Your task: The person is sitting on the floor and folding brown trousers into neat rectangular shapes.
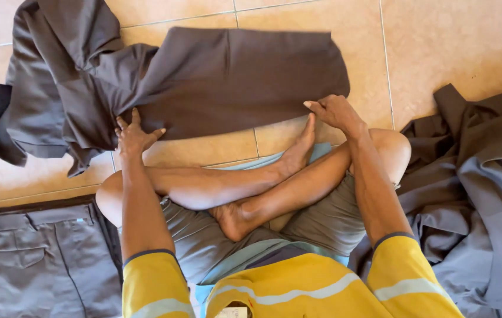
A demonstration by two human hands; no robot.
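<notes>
Yellow striped sleeves lowermost; left hand presses flat, right hand pinches dark brown trousers at upper centre, mid-fold; smoothing seems due.

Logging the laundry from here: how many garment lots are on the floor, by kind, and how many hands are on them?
Dark brown garment being folded, under the left hand and right hand: 1
Folded grey trousers: 1
Loose heap of grey-brown clothes, pieces not separable: 1
Hands on cloth: 2
Total: 3 lots, 2 hands
</notes>
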